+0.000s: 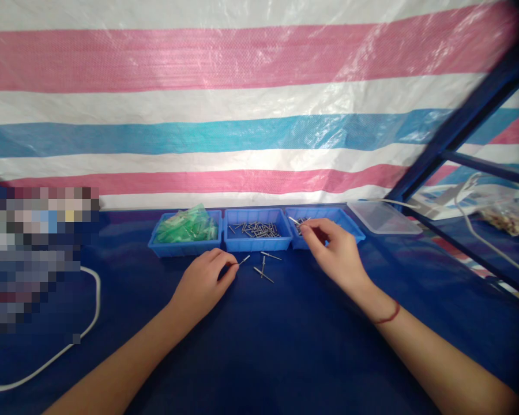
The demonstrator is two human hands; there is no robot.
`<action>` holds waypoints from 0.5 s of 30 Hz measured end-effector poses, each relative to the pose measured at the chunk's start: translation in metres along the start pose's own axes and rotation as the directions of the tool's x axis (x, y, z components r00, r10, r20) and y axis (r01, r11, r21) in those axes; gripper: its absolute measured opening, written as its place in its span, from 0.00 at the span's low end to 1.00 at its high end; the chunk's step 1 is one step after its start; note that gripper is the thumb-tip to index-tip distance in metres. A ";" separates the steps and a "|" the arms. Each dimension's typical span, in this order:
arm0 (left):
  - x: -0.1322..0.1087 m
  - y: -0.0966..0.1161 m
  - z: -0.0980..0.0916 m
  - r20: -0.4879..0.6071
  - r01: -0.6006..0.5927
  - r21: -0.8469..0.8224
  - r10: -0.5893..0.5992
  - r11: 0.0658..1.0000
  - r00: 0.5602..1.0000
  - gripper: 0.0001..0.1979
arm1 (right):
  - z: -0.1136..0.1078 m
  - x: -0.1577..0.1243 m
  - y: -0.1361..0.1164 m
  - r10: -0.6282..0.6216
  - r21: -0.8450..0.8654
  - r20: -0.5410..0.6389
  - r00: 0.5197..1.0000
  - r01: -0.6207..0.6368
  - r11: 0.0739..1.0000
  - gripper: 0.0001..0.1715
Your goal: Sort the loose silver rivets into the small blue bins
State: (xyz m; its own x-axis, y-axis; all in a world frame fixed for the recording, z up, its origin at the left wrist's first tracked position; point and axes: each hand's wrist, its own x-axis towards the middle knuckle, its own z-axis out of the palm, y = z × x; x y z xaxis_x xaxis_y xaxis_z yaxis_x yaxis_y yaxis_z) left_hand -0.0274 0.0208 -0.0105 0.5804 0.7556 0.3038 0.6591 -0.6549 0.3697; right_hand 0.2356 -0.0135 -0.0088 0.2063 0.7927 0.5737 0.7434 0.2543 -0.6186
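Observation:
My left hand (207, 278) pinches a thin metal rivet (245, 259) by its pin, just in front of the bins. My right hand (333, 249) is over the right blue bin (355, 230), with a small rivet (293, 221) between thumb and forefinger. More rivets lie in that bin, partly hidden by the hand. The middle blue bin (258, 244) contains several rivets. Green plastic bags (188, 225) fill the left blue bin (184, 249). A few loose rivets (263, 274) lie on the dark blue table between my hands.
A clear plastic lid (384, 217) lies right of the bins. A white cable (97, 294) curves over the table at left, beside a blurred-out area. A dark blue metal frame (452, 109) stands at right, and a striped sheet (242, 132) hangs behind.

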 end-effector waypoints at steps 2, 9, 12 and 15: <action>-0.001 -0.004 0.000 0.016 0.028 0.045 -0.029 0.999 0.999 0.09 | -0.006 0.006 0.009 -0.015 -0.103 -0.070 0.997 0.007 0.995 0.11; -0.001 -0.005 0.005 0.066 0.002 0.108 -0.010 0.994 0.998 0.11 | -0.014 0.012 0.021 -0.187 -0.464 -0.105 0.977 0.119 0.878 0.13; 0.001 -0.003 0.008 0.089 -0.026 0.144 0.014 0.989 0.996 0.12 | -0.010 0.004 0.004 -0.263 -0.389 -0.006 0.965 0.240 0.889 0.12; 0.001 0.000 0.011 0.092 -0.084 0.225 0.064 0.971 0.994 0.12 | -0.003 -0.009 -0.020 -0.346 -0.210 0.194 0.918 0.383 0.899 0.11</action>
State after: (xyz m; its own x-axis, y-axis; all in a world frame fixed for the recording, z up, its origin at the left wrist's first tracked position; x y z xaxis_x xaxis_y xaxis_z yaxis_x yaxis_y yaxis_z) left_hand -0.0218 0.0208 -0.0195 0.6631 0.7073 0.2451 0.6988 -0.7023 0.1360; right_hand 0.2208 -0.0274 -0.0004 -0.1911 0.7470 0.6368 0.8812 0.4164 -0.2240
